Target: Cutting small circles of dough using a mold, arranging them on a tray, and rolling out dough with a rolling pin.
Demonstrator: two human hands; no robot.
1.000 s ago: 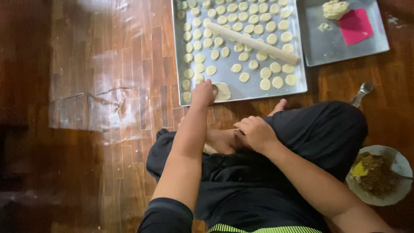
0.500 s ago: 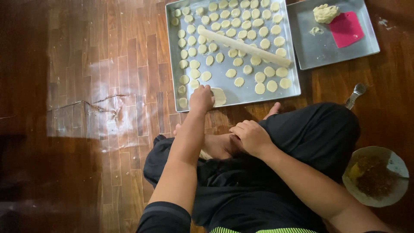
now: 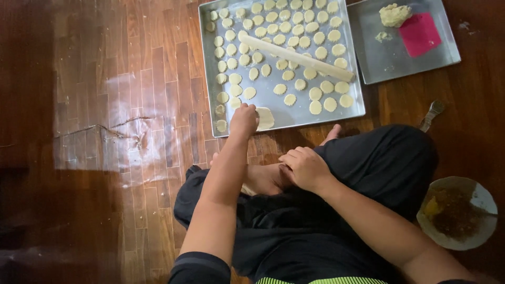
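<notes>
Reaching forward, the left hand (image 3: 244, 120) rests on the near edge of the tray (image 3: 359, 79), its fingers curled down beside a flattened dough piece (image 3: 265, 118) at that front rim; whether the fingers actually pinch the dough cannot be told from this angle. The right hand (image 3: 305, 167) lies loosely closed on the person's lap, against a bare foot (image 3: 265, 179), holding nothing that shows.

The tray sits on the wooden floor (image 3: 105, 105) just ahead of the crossed legs. Small pale dough rounds (image 3: 315, 93) fill it in rough rows, and a rolling pin (image 3: 297, 58) lies slantwise across them.

Beside it to the right, a second tray (image 3: 442, 52) carries a dough lump (image 3: 394, 14) and a pink scraper (image 3: 419, 33). A metal utensil (image 3: 431, 113) lies on the floor near the right knee, and a bowl (image 3: 481, 200) of brown filling stands further right. A clear plastic sheet (image 3: 121, 131) lies flat on the floor, well left of the tray.
</notes>
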